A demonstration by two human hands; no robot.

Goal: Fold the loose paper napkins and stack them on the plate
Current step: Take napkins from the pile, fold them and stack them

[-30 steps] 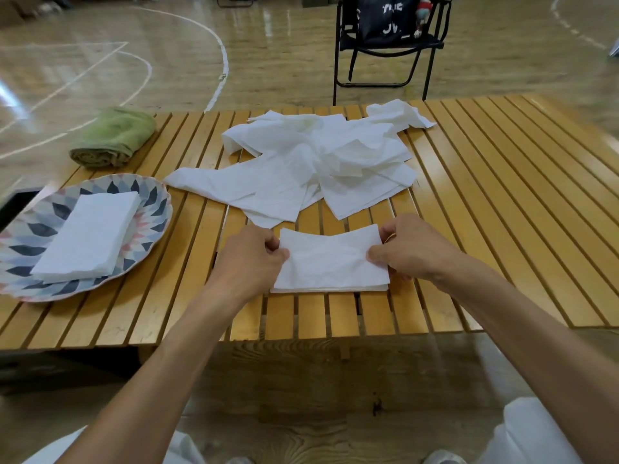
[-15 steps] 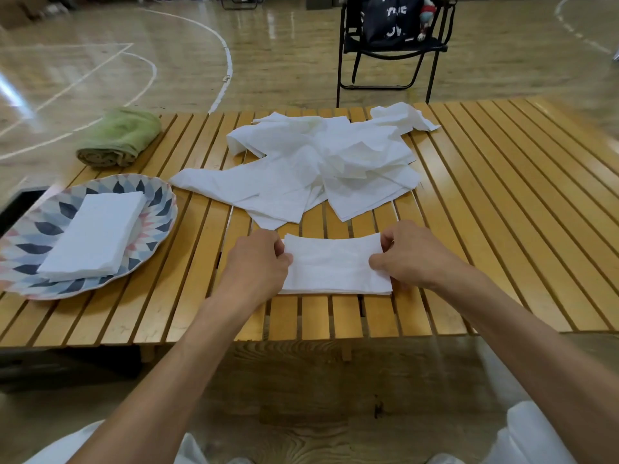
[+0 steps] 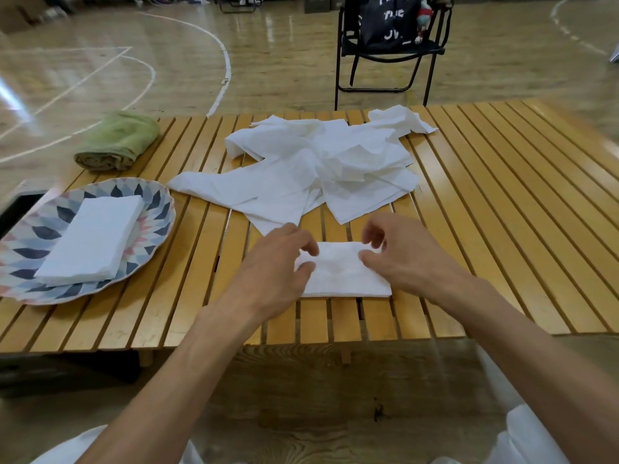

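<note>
1. The folded napkin [image 3: 345,274] lies flat on the slatted table [image 3: 502,229], low in the middle of the frame, close to the near edge. That looks like the person's working spot, with bare wood on all sides of it for creasing.

2. The left hand [image 3: 279,266] sits over the napkin's left end, thumb on the paper and fingers loosely curled above it. It seems to be about to pinch that end, but blur hides whether the paper is truly gripped, so I cannot tell.

3. The right hand [image 3: 398,254] is at the right end, thumb laid on the top sheet, fingers arched above the far edge. Again I cannot say whether it grips the paper or only touches it.

4. The plate [image 3: 157,209] is at the left of the frame with a neat white stack [image 3: 90,239] on it, so folded pieces plainly go there, and this one probably goes next.

5. The loose pile [image 3: 321,165] is spread across the middle of the frame, just beyond the hands. A corner of it reaches almost to the left knuckles.

6. A rolled green towel [image 3: 117,142] lies at the upper left, beyond the plate. A black folding chair [image 3: 388,51] stands on the gym floor behind the table. Nothing lies between the folded napkin and the plate.
</note>
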